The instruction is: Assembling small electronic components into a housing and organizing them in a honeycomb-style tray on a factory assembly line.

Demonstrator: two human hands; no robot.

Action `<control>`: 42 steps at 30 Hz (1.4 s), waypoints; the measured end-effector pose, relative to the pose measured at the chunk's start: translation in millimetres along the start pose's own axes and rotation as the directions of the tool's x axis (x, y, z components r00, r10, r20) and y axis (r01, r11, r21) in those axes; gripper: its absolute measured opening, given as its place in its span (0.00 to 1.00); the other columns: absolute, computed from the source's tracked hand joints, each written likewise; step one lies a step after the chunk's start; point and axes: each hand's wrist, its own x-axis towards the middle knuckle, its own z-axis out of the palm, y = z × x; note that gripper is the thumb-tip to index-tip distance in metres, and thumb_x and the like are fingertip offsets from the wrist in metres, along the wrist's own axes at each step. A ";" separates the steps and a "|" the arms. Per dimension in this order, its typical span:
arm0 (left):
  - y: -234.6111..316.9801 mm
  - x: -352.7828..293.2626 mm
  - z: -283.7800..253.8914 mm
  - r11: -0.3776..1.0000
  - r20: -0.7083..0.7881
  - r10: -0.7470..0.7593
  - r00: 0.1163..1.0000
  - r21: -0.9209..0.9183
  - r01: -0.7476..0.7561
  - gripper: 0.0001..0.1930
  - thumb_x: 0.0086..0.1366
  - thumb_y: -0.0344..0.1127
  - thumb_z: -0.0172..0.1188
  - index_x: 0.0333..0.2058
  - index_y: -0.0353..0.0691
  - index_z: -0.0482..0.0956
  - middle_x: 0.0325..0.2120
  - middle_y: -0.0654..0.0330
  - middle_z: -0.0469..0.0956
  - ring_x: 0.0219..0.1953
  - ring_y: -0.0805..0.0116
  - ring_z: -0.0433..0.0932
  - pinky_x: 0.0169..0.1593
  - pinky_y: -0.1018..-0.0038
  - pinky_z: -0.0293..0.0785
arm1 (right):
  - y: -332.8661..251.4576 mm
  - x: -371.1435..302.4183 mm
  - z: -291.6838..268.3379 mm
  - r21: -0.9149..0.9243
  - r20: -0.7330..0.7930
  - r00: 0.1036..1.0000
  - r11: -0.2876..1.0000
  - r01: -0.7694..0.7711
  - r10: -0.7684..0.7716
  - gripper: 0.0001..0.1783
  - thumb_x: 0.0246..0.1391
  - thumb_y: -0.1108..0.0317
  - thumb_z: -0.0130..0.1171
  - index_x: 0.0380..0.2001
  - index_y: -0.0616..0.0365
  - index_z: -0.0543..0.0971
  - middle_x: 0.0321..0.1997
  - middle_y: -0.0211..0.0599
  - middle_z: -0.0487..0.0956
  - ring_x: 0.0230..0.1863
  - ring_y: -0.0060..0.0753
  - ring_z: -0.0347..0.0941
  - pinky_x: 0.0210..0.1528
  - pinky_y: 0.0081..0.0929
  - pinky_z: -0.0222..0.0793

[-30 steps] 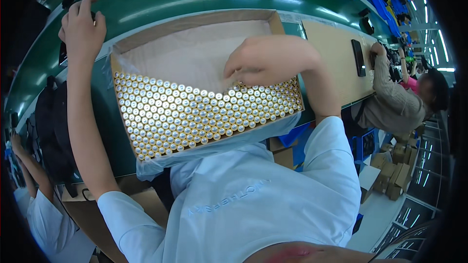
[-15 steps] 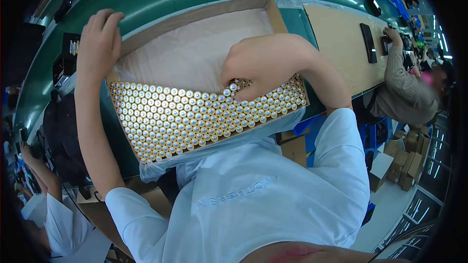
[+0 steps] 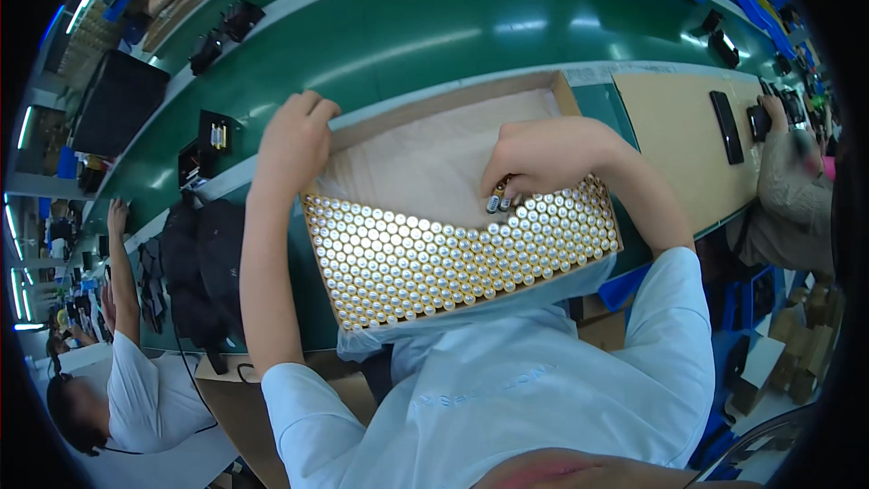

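A shallow cardboard box (image 3: 444, 107) lies before me, packed in its near part with rows of upright cylindrical batteries (image 3: 407, 263) with silvery ends and gold-coloured edges. Its far part shows a pale lining sheet (image 3: 416, 163). My right hand (image 3: 543, 152) is closed on a few batteries (image 3: 498, 199), which hang tilted from the fingertips just above the far edge of the rows. How many it holds is partly hidden by the fingers. My left hand (image 3: 297, 138) is at the box's far left side, fingers curled; whatever they grip there is hidden.
Beyond the box runs a green worktop (image 3: 407, 45). At left stand a small black box with several batteries (image 3: 217, 134) and a black bag (image 3: 222, 263). On the right, a cardboard sheet (image 3: 674, 118) bears a black phone-like slab (image 3: 726, 127). Other people sit on both sides.
My right hand has lifted a few batteries out of the rows, where its fingers were half a second ago. The whole view has shifted, so the box now appears lower and further right.
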 end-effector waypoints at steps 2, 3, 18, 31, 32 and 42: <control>3.1 1.2 -0.1 0.999 -0.023 0.013 1.000 0.030 -0.013 0.11 0.54 0.24 0.56 0.37 0.42 0.79 0.36 0.58 0.76 0.38 0.55 0.75 0.44 0.64 0.75 | 3.9 1.8 -2.5 -0.017 -0.028 0.999 1.000 0.016 -0.017 0.14 0.48 0.79 0.61 0.40 0.64 0.84 0.32 0.41 0.85 0.28 0.47 0.76 0.36 0.35 0.70; 5.2 1.4 -2.0 0.999 -0.025 0.020 0.999 0.047 -0.018 0.11 0.54 0.24 0.56 0.37 0.42 0.79 0.36 0.58 0.76 0.38 0.55 0.75 0.44 0.64 0.75 | 4.3 3.4 -2.3 -0.014 -0.049 0.999 1.000 0.020 -0.021 0.14 0.48 0.79 0.61 0.40 0.64 0.84 0.32 0.41 0.86 0.28 0.46 0.76 0.35 0.35 0.70; 16.7 2.0 -5.5 0.976 0.185 -0.201 0.962 -0.045 0.212 0.13 0.59 0.21 0.48 0.39 0.38 0.79 0.37 0.54 0.78 0.38 0.51 0.77 0.45 0.62 0.73 | 35.0 10.0 -13.8 0.109 -0.533 0.840 0.993 -0.048 0.099 0.13 0.52 0.78 0.61 0.42 0.64 0.85 0.34 0.39 0.87 0.27 0.35 0.79 0.33 0.28 0.73; 18.7 -2.7 2.1 0.941 0.163 -0.305 0.938 -0.104 0.323 0.12 0.61 0.24 0.50 0.41 0.41 0.79 0.37 0.57 0.80 0.37 0.52 0.79 0.43 0.61 0.75 | 59.3 12.4 -10.7 0.169 -0.492 0.862 0.985 -0.042 0.121 0.14 0.56 0.77 0.60 0.45 0.60 0.84 0.36 0.36 0.86 0.27 0.30 0.76 0.32 0.25 0.70; 18.6 -3.7 2.4 0.939 0.159 -0.308 0.938 -0.109 0.327 0.12 0.61 0.24 0.50 0.41 0.41 0.79 0.37 0.56 0.80 0.37 0.51 0.79 0.43 0.61 0.75 | 56.9 12.4 -11.9 0.166 -0.485 0.864 0.984 -0.062 0.136 0.14 0.56 0.77 0.59 0.45 0.60 0.84 0.36 0.35 0.85 0.27 0.30 0.76 0.32 0.26 0.70; 19.5 1.6 1.0 0.926 0.149 -0.314 0.938 -0.168 0.337 0.12 0.63 0.25 0.47 0.41 0.40 0.79 0.37 0.54 0.80 0.37 0.48 0.78 0.43 0.58 0.74 | 54.6 13.3 -11.6 0.150 -0.447 0.881 0.984 -0.095 0.153 0.14 0.58 0.76 0.58 0.47 0.59 0.83 0.36 0.33 0.85 0.27 0.24 0.74 0.33 0.21 0.69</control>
